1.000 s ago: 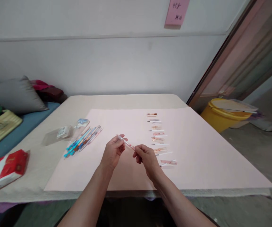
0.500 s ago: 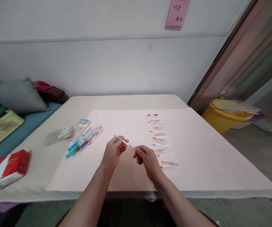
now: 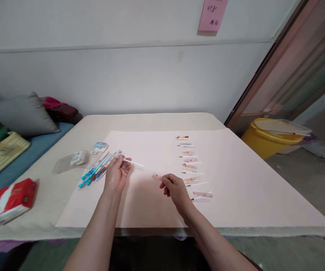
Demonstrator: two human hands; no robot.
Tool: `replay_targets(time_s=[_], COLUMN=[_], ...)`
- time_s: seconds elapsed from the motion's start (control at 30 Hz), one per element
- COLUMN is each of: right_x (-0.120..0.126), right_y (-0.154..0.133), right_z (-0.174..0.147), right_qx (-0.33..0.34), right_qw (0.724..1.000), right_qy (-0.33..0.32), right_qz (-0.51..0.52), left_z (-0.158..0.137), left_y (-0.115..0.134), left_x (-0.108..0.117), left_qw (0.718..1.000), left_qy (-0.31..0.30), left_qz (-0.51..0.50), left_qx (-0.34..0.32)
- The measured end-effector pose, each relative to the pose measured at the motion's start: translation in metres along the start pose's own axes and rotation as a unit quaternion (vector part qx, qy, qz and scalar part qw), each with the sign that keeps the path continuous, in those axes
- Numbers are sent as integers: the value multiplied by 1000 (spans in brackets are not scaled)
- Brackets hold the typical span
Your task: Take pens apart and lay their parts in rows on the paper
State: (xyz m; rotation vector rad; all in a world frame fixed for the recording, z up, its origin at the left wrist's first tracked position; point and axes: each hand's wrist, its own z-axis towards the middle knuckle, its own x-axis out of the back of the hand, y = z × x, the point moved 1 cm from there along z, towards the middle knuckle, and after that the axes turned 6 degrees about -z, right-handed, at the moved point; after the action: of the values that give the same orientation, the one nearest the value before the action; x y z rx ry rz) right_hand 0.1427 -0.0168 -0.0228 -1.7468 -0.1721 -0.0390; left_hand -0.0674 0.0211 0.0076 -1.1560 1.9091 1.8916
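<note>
Between the thumb and fingers of my left hand [image 3: 117, 175] is a thin white pen refill [image 3: 135, 163], angled down to the right. My right hand [image 3: 176, 190] pinches a clear pen barrel [image 3: 157, 176] with a pinkish pattern. The two parts are apart, with a gap between them over the pale pink sheet [image 3: 145, 203]. Just past my left hand lies a bundle of pens [image 3: 97, 169], blue, brown and clear, partly hidden by the hand. Beyond my right hand runs a column of separated pen parts: white refills [image 3: 193, 173] with dark tips, and patterned barrels [image 3: 190, 160].
A clear plastic bag with a small white box [image 3: 78, 157] and a blue-and-white packet [image 3: 100, 146] lie at the left. Nearer is a red tissue pack [image 3: 11, 199]. A yellow bucket [image 3: 272, 139] stands on the floor beyond the table's right side.
My left hand has moved left with the white refill, drawing it out of the patterned barrel. My right hand has stayed in place, holding the barrel.
</note>
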Motion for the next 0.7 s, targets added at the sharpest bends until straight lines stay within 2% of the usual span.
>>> replay_targets(time_s=[0.2, 0.33, 0.43, 0.53, 0.6, 0.7], right_x=[-10, -13, -11, -10, -9, -7], right_y=[17, 13, 3, -7, -10, -10], right_z=[9, 8, 4, -1, -3, -2], right_qx=[50, 89, 75, 38, 42, 52], right_qw=[993, 985, 997, 991, 989, 992], right_qy=[7, 40, -9, -79, -77, -36], right_qz=[-104, -146, -32, 98, 117, 106], left_z=[-5, -13, -22, -32, -36, -39], left_y=[0, -10, -21, -32, -37, -40], left_x=[-2, -10, -17, -23, -27, -29], left_qw=[998, 994, 990, 983, 978, 976], left_qy=[-46, -78, -94, -129, -153, -162], left_qz=[23, 20, 20, 44, 63, 77], left_qx=[30, 69, 99, 120, 130, 127])
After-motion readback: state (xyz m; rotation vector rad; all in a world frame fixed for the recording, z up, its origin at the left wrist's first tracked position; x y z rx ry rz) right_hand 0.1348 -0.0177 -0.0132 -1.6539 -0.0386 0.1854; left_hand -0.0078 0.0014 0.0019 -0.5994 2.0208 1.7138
